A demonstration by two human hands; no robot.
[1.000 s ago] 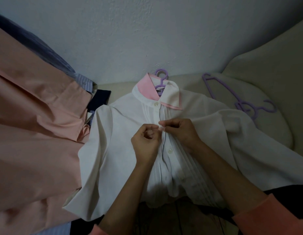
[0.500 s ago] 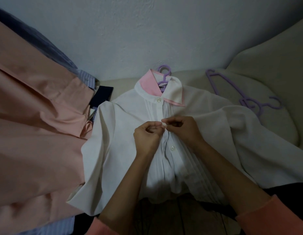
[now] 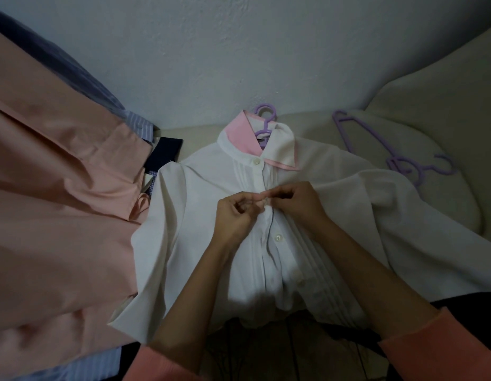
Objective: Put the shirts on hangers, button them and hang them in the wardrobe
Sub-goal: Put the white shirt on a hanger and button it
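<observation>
Fingertips hide the button being worked at centre frame; the purple hanger (image 3: 264, 125) vanishes under the white shirt (image 3: 200, 215); the peach garment (image 3: 60, 202) runs off the left edge.

Dim, cool indoor light falling from above, corners darkening, wide-angle lens bending the edges, soft shadow lying under the white shirt (image 3: 211, 221) hem, slight blur, no glare.

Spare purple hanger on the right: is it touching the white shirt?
Cannot tell. In the head view the spare purple hanger lies on the cushion right at the edge of the white shirt; no clear gap or overlap shows.
</observation>
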